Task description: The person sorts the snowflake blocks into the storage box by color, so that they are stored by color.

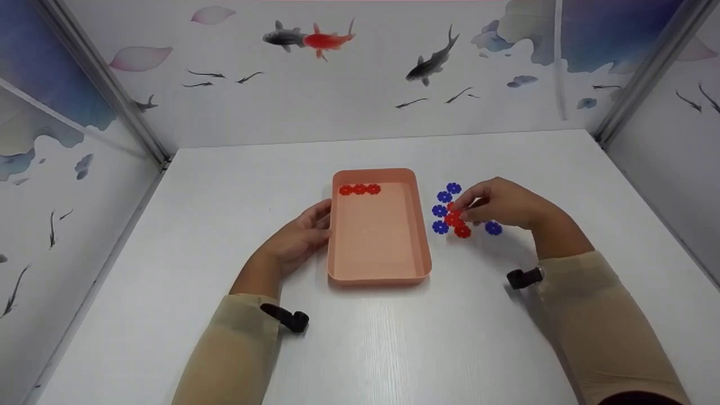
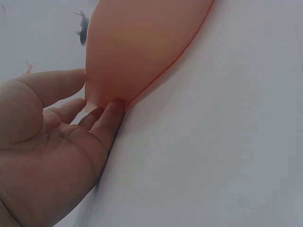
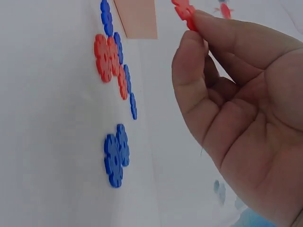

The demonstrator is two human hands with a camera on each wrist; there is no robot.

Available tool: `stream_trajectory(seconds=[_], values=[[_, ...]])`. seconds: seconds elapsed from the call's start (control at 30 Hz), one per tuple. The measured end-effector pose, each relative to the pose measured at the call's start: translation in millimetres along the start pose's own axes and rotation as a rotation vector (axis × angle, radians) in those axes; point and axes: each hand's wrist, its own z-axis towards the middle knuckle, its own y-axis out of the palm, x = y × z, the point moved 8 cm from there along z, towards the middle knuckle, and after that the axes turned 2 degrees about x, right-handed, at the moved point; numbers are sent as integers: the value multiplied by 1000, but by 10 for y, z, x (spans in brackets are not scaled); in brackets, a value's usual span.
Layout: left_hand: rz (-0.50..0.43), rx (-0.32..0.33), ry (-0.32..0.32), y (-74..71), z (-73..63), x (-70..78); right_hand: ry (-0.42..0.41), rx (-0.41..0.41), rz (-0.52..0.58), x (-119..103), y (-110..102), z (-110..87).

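A pink rectangular tray (image 1: 379, 280) sits on the table, with a row of three red flower-shaped discs (image 1: 359, 189) along its far end. My left hand (image 1: 298, 239) rests against the tray's left wall, thumb and fingertips touching the side. To the right of the tray, my right hand (image 1: 509, 202) pinches a red flower-shaped disc (image 3: 183, 13) between thumb and index finger, raised above the table. Below that hand lie loose red discs (image 3: 102, 57) beside a curved line of blue discs (image 1: 440, 211).
More blue discs (image 3: 113, 160) lie apart from the cluster, one blue disc (image 1: 493, 228) showing under the right hand. White panels (image 1: 360, 107) printed with fish enclose the table (image 1: 360, 349) at the back and sides. Black wrist devices (image 1: 287, 318) sit at both cuffs.
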Motion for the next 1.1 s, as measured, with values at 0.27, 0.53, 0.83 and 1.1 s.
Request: stream_trajectory(seconds=[0.27,0.53,0.83,1.1], values=[[-4,-4,2,-2,-11,14,-21,77,187,-445,90,58],[0,3,-2,-6,-1,2,42,131,349,-732,138,353],[-15,-14,11,1,14,2,26,180,533,-997,155,684],[-16,-8,5,-2,14,-5,78,211,565,-994,315,961]])
